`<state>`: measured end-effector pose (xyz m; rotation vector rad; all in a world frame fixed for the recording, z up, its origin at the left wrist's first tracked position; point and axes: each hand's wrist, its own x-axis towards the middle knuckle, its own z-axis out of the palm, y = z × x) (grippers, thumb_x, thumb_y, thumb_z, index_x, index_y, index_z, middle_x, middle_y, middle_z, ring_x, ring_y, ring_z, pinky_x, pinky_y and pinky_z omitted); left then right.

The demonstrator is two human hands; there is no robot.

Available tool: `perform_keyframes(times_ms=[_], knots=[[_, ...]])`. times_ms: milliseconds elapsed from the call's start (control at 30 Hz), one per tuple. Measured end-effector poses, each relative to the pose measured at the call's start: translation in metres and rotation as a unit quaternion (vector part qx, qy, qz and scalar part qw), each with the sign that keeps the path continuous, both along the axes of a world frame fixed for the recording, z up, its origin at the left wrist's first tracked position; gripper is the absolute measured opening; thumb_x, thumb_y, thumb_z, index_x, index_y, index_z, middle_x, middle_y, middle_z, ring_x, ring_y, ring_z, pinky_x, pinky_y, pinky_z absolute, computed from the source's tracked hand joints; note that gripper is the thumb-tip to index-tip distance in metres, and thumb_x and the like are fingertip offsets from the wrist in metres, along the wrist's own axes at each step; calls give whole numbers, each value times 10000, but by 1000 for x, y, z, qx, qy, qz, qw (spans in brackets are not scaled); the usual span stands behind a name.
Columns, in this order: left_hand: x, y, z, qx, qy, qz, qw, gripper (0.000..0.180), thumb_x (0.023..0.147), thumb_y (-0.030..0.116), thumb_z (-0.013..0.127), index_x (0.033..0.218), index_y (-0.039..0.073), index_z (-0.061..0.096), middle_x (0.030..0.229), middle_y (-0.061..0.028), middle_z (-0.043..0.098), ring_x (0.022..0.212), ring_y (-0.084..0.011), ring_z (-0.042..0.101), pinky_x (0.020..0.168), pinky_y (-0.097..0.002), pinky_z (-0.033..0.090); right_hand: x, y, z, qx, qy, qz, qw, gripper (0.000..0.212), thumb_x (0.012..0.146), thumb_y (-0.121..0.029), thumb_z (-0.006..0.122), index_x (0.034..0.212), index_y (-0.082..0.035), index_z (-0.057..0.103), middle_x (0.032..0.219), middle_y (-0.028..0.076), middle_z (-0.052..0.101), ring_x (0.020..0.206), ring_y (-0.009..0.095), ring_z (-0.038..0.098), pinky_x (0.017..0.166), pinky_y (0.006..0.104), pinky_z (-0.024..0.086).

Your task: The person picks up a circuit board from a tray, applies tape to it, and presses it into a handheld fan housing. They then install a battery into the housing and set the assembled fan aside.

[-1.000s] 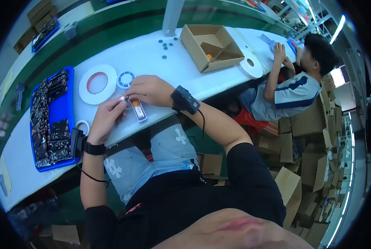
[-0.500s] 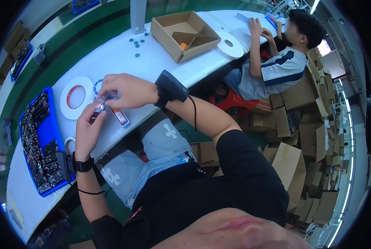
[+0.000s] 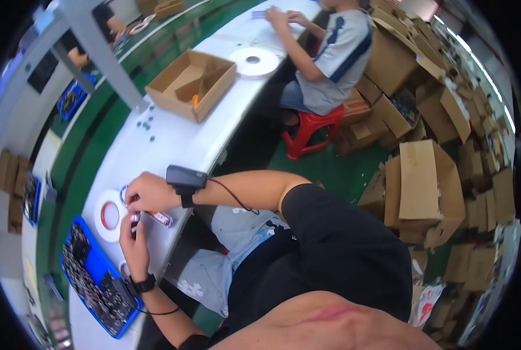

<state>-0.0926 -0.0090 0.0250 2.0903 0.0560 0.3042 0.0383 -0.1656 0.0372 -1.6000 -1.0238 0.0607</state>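
Note:
My left hand (image 3: 134,248) is closed in a pinch at the table's near edge, with a small shiny piece at its fingertips, too small to name. Close above it, my right hand (image 3: 153,191) bends its fingers down to the same spot; what they grip is hidden. Beside the hands lies a narrow pale case with an orange cylinder in it (image 3: 160,218). A white tape roll with a red core (image 3: 104,224) lies flat just left of the hands. Partly behind the right hand is a blue-and-white ring (image 3: 123,192).
A blue tray (image 3: 102,256) with black circuit boards stands at lower left, near a small white ring (image 3: 124,268). Farther along are green discs (image 3: 149,119), an open cardboard box (image 3: 173,79) and a large white roll (image 3: 254,60). A co-worker (image 3: 336,58) sits beyond; cartons (image 3: 420,186) crowd the right.
The head view has swung, so the table and tray sit lower and more of the room's far left shows. Both hands stay together by the tape roll, with little visible change in their grip.

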Motion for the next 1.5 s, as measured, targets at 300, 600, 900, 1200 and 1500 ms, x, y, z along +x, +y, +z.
perform_keyframes(times_ms=[300, 600, 900, 1200, 1500], knots=[[-4, 2, 4, -221, 110, 20, 969, 242, 1032, 168, 504, 1170, -3, 607, 1007, -56, 659, 775, -98, 563, 685, -252, 463, -5, 5, -10, 72, 80, -31, 994, 172, 791, -174, 736, 876, -25, 747, 813, 107, 728, 751, 239, 695, 694, 330, 527], [-6, -2, -5, -393, 101, 53, 912, 271, 1049, 206, 479, 1169, -18, 573, 993, -75, 648, 774, -132, 570, 686, -284, 482, -4, 13, -26, 87, -116, 19, 989, 201, 810, -212, 683, 866, -30, 746, 806, 145, 707, 803, 321, 676, 737, 412, 525], [-3, -6, 1, -391, 65, 42, 917, 235, 1031, 195, 520, 1133, 7, 615, 861, -28, 607, 748, -117, 556, 687, -254, 472, 10, 18, -25, 35, -6, 9, 999, 147, 793, -162, 724, 873, -40, 743, 887, 142, 714, 826, 292, 676, 786, 374, 540], [-4, -14, 8, -428, 63, 91, 897, 251, 1032, 183, 513, 1125, -15, 636, 954, -52, 653, 824, -121, 589, 748, -257, 500, 1, -2, -12, 45, -153, 24, 987, 113, 812, -55, 747, 915, -13, 732, 868, 86, 701, 788, 202, 639, 687, 293, 493], [-9, -13, 5, -384, 76, 68, 918, 273, 1022, 194, 541, 1186, -7, 626, 1054, -70, 687, 841, -115, 608, 772, -264, 522, -3, 2, -5, 32, -294, 7, 955, 113, 805, -50, 751, 909, -17, 719, 854, 86, 680, 785, 247, 622, 712, 325, 498]])
